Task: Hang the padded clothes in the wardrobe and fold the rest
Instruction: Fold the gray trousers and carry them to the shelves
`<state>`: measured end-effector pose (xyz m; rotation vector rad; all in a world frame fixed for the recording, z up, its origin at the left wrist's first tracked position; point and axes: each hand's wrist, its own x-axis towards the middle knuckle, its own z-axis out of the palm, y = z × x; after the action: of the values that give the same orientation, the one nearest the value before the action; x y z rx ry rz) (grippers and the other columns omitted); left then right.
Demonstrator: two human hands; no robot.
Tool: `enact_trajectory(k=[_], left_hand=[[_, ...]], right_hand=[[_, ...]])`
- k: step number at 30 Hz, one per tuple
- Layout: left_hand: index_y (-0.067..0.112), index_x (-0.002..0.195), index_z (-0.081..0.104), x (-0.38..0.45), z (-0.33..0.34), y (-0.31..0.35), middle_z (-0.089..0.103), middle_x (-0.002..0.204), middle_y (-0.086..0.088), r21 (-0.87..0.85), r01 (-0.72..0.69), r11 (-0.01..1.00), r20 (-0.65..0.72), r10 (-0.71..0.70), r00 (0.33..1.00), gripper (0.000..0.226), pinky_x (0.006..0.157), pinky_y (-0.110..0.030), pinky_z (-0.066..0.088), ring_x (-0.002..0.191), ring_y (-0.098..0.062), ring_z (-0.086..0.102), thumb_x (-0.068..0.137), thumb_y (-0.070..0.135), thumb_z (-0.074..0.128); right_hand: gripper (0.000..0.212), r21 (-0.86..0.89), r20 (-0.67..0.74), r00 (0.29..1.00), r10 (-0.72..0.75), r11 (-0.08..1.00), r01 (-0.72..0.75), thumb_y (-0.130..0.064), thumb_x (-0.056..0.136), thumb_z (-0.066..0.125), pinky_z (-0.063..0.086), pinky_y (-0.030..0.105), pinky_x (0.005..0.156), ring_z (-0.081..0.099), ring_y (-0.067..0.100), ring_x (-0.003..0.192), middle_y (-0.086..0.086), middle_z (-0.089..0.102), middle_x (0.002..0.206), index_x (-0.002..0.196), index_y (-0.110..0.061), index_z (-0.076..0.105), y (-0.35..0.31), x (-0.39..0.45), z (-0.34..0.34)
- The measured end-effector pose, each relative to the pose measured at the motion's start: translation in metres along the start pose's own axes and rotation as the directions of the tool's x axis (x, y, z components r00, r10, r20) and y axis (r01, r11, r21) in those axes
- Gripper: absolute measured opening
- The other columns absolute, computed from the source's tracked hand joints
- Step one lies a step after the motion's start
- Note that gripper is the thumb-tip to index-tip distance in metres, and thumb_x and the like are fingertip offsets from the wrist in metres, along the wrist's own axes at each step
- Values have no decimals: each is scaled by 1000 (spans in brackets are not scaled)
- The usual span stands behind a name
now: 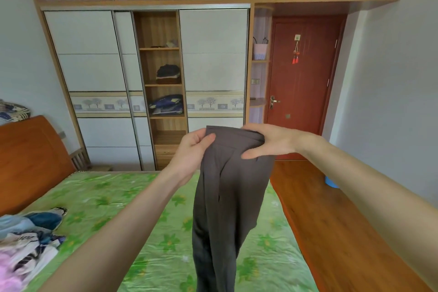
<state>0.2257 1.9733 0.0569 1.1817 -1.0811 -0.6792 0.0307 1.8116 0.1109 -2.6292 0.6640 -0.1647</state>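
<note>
Left hand (pixel 193 149) thumb and curled fingers pinch the waistband of the grey trousers (pixel 225 197), right hand (pixel 265 142) clamps the other end, thumb under, fingers over. They hang over the bed's (pixel 99 197) foot edge. Clothes pile (pixel 28 239) sits by the bed's left edge; wardrobe (pixel 147 87) stands beyond, middle open.

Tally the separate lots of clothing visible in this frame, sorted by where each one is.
Held up in both hands: 1, the brown trousers
Loose on the bed: 1 mixed clothes pile
On the open wardrobe shelves: 2 folded stacks, the dark stack and the blue stack
Total: 4
</note>
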Motion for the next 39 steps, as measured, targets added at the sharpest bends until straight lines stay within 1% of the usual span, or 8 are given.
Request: enact_trajectory(k=[6,10,17,22,24,28,34,39], left_hand=[[7,129,69,1,-20,12,76,124,-10,-28,63,998,60,-62,996,28,114,-47,47,126,-32,66,107,9,53],[37,121,73,3,-30,25,75,120,10,439,-74,896,93,36,995,42,104,-40,54,117,-13,68,82,40,87],[8,105,80,2,-14,71,81,99,-9,646,-149,749,305,-74,949,21,91,-44,63,96,-27,77,88,18,83],[6,112,78,-7,-15,98,80,107,-12,579,-35,815,381,-232,895,23,73,-25,60,99,-24,77,93,19,77],[5,116,76,-8,-16,104,79,114,-13,511,7,859,392,-240,888,27,76,-25,62,104,-25,76,93,18,76],[1,124,72,-14,-22,120,74,124,-18,487,125,865,514,-399,760,39,96,-37,60,109,-25,74,89,19,72],[4,115,79,-11,-31,148,78,112,-17,503,163,848,651,-497,574,48,73,-28,64,92,-22,79,76,28,91],[10,107,83,13,-38,132,80,108,-13,763,60,644,486,-632,604,31,75,-28,64,98,-24,79,77,15,80]], right_hand=[[68,-4,70,996,-56,998,56,-75,73,73,56,60,93,72,34,100,8,76,106,112,-18,74,-1,-8,-18],[36,-19,36,996,-79,997,80,-43,96,70,55,57,97,73,30,101,9,77,108,114,-12,75,-12,-17,-21],[49,-240,38,997,-66,968,73,-53,96,64,46,41,68,55,21,69,6,58,77,93,-4,65,-34,-47,-25],[16,-272,180,982,-51,957,99,-43,98,66,48,20,75,64,1,90,-21,65,100,107,-36,55,-61,-92,-41],[30,-213,185,980,-68,971,107,-38,92,76,57,24,76,68,4,96,-18,69,106,110,-44,53,-68,-106,-43],[32,38,288,956,-50,998,41,-24,90,77,63,35,85,74,12,105,-9,77,112,121,-25,68,-82,-125,-44],[26,310,462,887,-11,939,-150,-4,83,70,62,26,71,78,19,94,9,80,105,108,-7,76,-98,-114,-45],[37,161,564,825,42,974,-160,-7,91,67,63,44,84,75,27,107,8,77,117,127,-12,69,-88,-66,-56]])
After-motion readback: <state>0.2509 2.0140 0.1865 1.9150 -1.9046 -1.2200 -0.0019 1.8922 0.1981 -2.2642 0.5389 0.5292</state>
